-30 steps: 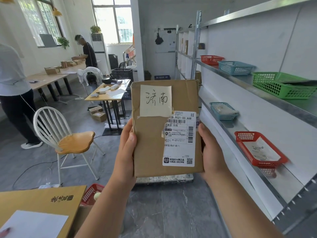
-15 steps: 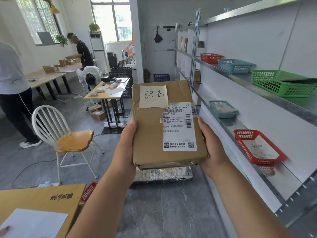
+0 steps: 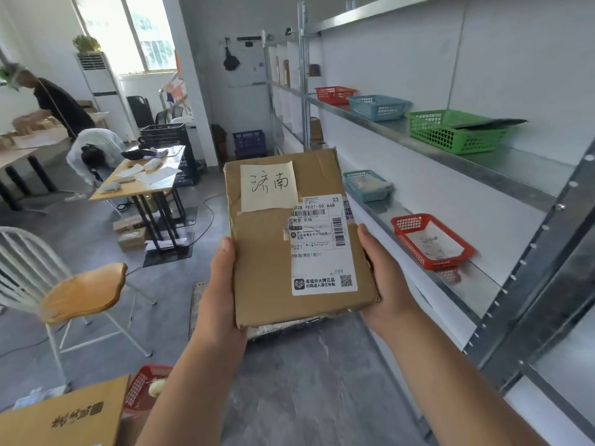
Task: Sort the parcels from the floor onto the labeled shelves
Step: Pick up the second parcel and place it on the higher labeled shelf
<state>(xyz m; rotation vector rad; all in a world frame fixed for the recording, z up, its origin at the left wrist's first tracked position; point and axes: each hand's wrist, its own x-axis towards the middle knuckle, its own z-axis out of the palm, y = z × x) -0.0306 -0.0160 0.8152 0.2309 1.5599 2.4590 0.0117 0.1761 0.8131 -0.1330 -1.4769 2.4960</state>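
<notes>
Since a second ago the parcel (image 3: 267, 252) has tipped further back toward flat and has drifted right in view, while the white chair (image 3: 80, 291) with its wooden seat has slid toward the left edge. Right of the chair, the left hand (image 3: 219, 291) grips the parcel's left long edge, thumb laid on the brown top face, fingers hidden beneath. The parcel is held in the air above the grey floor, just beside the metal shelf rack (image 3: 483, 169). A pale handwritten note (image 3: 269, 185) sits on its upper part, with a white shipping label (image 3: 322, 246) below and to the right. The right hand (image 3: 383, 278) clasps the right edge near the lower corner, so the hands are apart with the parcel clamped between them. On the lower shelf stand a blue basket (image 3: 367, 186) and a red basket (image 3: 431, 239). A green basket (image 3: 457, 130) sits on the shelf above.
</notes>
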